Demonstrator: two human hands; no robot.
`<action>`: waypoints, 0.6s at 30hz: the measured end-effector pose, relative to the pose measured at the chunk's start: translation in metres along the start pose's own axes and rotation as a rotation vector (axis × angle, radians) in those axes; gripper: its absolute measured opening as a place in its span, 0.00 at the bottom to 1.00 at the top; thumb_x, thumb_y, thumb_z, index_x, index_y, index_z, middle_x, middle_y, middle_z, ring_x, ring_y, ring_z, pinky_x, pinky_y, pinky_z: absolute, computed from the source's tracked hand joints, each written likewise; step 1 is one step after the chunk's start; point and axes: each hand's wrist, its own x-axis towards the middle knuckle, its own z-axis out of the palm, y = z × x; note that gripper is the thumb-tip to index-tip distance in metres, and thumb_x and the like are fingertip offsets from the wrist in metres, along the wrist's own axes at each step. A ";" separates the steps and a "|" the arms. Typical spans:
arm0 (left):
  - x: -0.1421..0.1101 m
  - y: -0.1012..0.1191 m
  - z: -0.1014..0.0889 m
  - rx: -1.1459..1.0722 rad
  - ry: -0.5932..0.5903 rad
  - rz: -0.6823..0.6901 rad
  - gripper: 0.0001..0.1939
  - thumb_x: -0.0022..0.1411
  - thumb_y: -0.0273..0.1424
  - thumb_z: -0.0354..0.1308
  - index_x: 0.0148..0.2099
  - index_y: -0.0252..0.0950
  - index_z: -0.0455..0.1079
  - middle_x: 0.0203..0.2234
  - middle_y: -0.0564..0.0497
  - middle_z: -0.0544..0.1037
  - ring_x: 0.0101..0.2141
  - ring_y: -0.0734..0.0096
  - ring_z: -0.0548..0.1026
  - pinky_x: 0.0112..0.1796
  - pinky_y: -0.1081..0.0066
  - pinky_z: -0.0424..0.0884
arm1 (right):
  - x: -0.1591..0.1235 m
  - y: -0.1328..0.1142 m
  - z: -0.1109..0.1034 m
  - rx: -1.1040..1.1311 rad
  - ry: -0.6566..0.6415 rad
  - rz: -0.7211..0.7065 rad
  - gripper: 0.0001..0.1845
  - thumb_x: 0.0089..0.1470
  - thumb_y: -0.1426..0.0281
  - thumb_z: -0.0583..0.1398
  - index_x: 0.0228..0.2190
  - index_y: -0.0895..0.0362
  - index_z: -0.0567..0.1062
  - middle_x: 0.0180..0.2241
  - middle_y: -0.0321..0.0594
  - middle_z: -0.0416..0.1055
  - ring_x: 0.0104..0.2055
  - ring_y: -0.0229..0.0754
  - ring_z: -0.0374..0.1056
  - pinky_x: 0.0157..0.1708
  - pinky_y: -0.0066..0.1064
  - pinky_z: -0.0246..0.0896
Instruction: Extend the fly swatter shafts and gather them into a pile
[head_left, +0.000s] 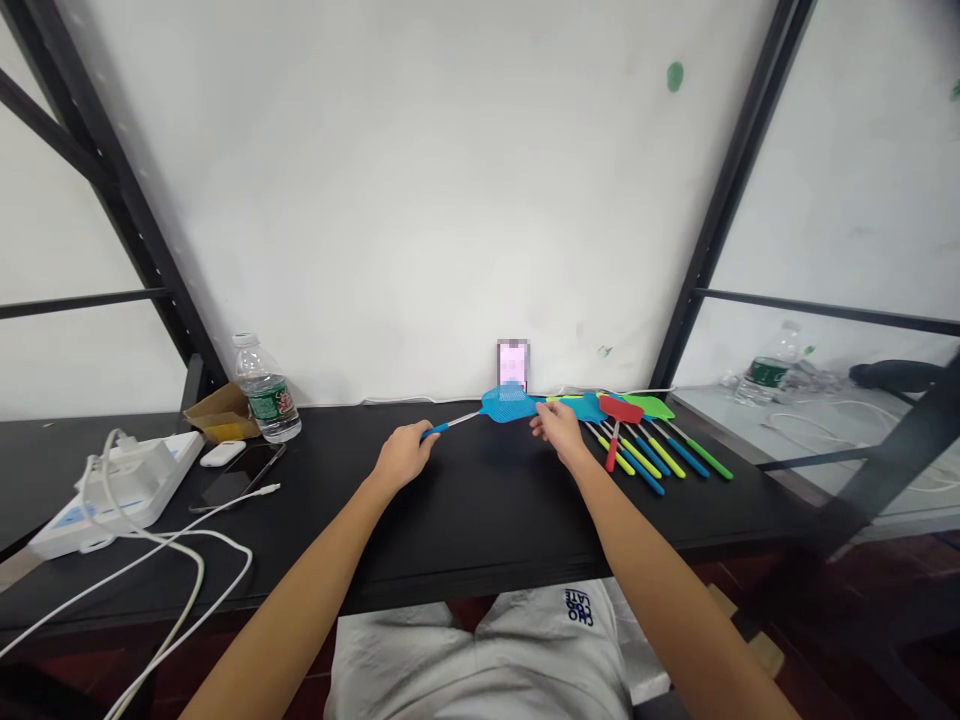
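Note:
A blue fly swatter (507, 404) with a mesh head and a metal shaft is held sideways above the black table. My left hand (404, 453) is closed around its blue handle. At the far tip of the head, my right hand (559, 428) pinches the blue edge between thumb and fingers. Just right of that hand lies a fanned-out pile of several fly swatters, among them a red fly swatter (622, 409) on top and a green fly swatter (651, 408) at the right end. Blue and yellow handles in the pile point toward me.
Against the wall leans a phone (513, 364). On the left stand a water bottle (270, 395), a cardboard box (223, 413), a white case (223, 454), a dark phone (238, 478) and a power strip (161, 488) with loose white cables. Black metal posts (731, 190) frame the table (480, 530).

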 end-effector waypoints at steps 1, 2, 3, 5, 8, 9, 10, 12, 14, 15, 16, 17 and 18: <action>0.000 -0.003 -0.001 0.016 0.014 -0.031 0.15 0.65 0.42 0.45 0.40 0.40 0.70 0.30 0.48 0.76 0.32 0.65 0.73 0.33 0.71 0.63 | 0.001 0.001 -0.003 -0.141 0.058 -0.023 0.10 0.53 0.64 0.56 0.26 0.57 0.70 0.23 0.39 0.71 0.25 0.40 0.69 0.25 0.28 0.61; 0.000 -0.006 -0.003 0.030 0.026 -0.061 0.16 0.65 0.42 0.45 0.40 0.40 0.69 0.29 0.48 0.76 0.32 0.65 0.73 0.32 0.71 0.63 | 0.002 0.003 -0.007 -0.297 0.115 -0.046 0.09 0.53 0.65 0.56 0.26 0.57 0.71 0.26 0.42 0.72 0.30 0.43 0.70 0.30 0.31 0.63; 0.001 -0.008 -0.004 0.042 0.035 -0.093 0.16 0.65 0.42 0.44 0.40 0.40 0.69 0.28 0.48 0.75 0.31 0.64 0.73 0.31 0.71 0.62 | 0.003 0.004 -0.010 -0.451 0.165 -0.063 0.08 0.53 0.67 0.56 0.27 0.57 0.72 0.30 0.45 0.72 0.35 0.46 0.70 0.35 0.34 0.63; 0.001 -0.013 -0.007 0.073 0.055 -0.169 0.17 0.66 0.43 0.42 0.40 0.40 0.68 0.27 0.48 0.75 0.31 0.63 0.73 0.30 0.71 0.62 | 0.003 0.005 -0.014 -0.701 0.215 -0.060 0.08 0.51 0.69 0.57 0.32 0.59 0.73 0.38 0.52 0.71 0.45 0.53 0.67 0.43 0.40 0.61; 0.001 -0.018 -0.011 0.152 0.079 -0.292 0.18 0.65 0.43 0.41 0.40 0.39 0.67 0.28 0.45 0.75 0.31 0.59 0.74 0.29 0.69 0.63 | 0.001 0.006 -0.016 -0.888 0.201 0.042 0.15 0.48 0.69 0.60 0.40 0.61 0.74 0.46 0.58 0.66 0.51 0.60 0.62 0.47 0.46 0.57; 0.001 -0.018 -0.012 0.184 0.079 -0.327 0.17 0.65 0.42 0.41 0.40 0.38 0.67 0.29 0.44 0.75 0.32 0.58 0.74 0.30 0.68 0.64 | 0.000 0.005 -0.016 -0.912 0.190 0.085 0.17 0.47 0.69 0.61 0.41 0.61 0.74 0.47 0.59 0.66 0.52 0.61 0.61 0.47 0.48 0.57; 0.000 -0.017 -0.014 0.216 0.076 -0.353 0.17 0.64 0.42 0.42 0.41 0.38 0.67 0.30 0.43 0.75 0.33 0.56 0.75 0.31 0.67 0.65 | 0.000 0.005 -0.016 -0.923 0.181 0.117 0.18 0.46 0.69 0.62 0.40 0.61 0.74 0.47 0.60 0.66 0.52 0.62 0.61 0.47 0.49 0.57; -0.002 -0.014 -0.017 0.263 0.068 -0.375 0.16 0.63 0.41 0.43 0.42 0.38 0.67 0.32 0.41 0.76 0.34 0.54 0.75 0.32 0.64 0.67 | 0.000 0.006 -0.017 -0.917 0.171 0.141 0.17 0.44 0.70 0.63 0.39 0.61 0.75 0.47 0.61 0.66 0.53 0.63 0.61 0.47 0.50 0.57; -0.008 -0.008 -0.022 0.283 0.055 -0.368 0.17 0.64 0.41 0.43 0.43 0.38 0.67 0.32 0.40 0.76 0.35 0.52 0.75 0.34 0.62 0.67 | 0.002 0.008 -0.019 -0.859 0.168 0.130 0.14 0.42 0.72 0.64 0.35 0.61 0.76 0.45 0.62 0.67 0.52 0.63 0.63 0.46 0.49 0.59; -0.012 -0.004 -0.024 0.288 0.043 -0.369 0.18 0.64 0.41 0.41 0.43 0.38 0.67 0.32 0.40 0.75 0.34 0.52 0.75 0.34 0.61 0.67 | 0.003 0.010 -0.019 -0.817 0.169 0.128 0.12 0.40 0.73 0.65 0.33 0.61 0.76 0.44 0.61 0.68 0.51 0.63 0.64 0.45 0.49 0.59; -0.018 0.000 -0.026 0.301 0.038 -0.377 0.19 0.64 0.42 0.40 0.43 0.37 0.67 0.32 0.39 0.75 0.34 0.52 0.75 0.34 0.60 0.68 | 0.004 0.012 -0.020 -0.773 0.167 0.133 0.10 0.39 0.74 0.65 0.30 0.60 0.76 0.42 0.61 0.70 0.50 0.63 0.65 0.45 0.50 0.60; -0.024 0.003 -0.028 0.320 0.025 -0.387 0.19 0.64 0.42 0.40 0.43 0.36 0.67 0.31 0.39 0.75 0.34 0.51 0.75 0.34 0.60 0.68 | 0.005 0.014 -0.020 -0.729 0.163 0.143 0.09 0.38 0.75 0.66 0.28 0.60 0.76 0.40 0.60 0.71 0.50 0.63 0.66 0.45 0.50 0.60; -0.030 0.006 -0.031 0.351 0.032 -0.388 0.19 0.64 0.41 0.40 0.43 0.36 0.67 0.31 0.39 0.75 0.34 0.51 0.75 0.35 0.59 0.68 | 0.007 0.016 -0.021 -0.684 0.157 0.150 0.08 0.38 0.76 0.66 0.26 0.59 0.75 0.38 0.59 0.72 0.49 0.63 0.66 0.44 0.49 0.60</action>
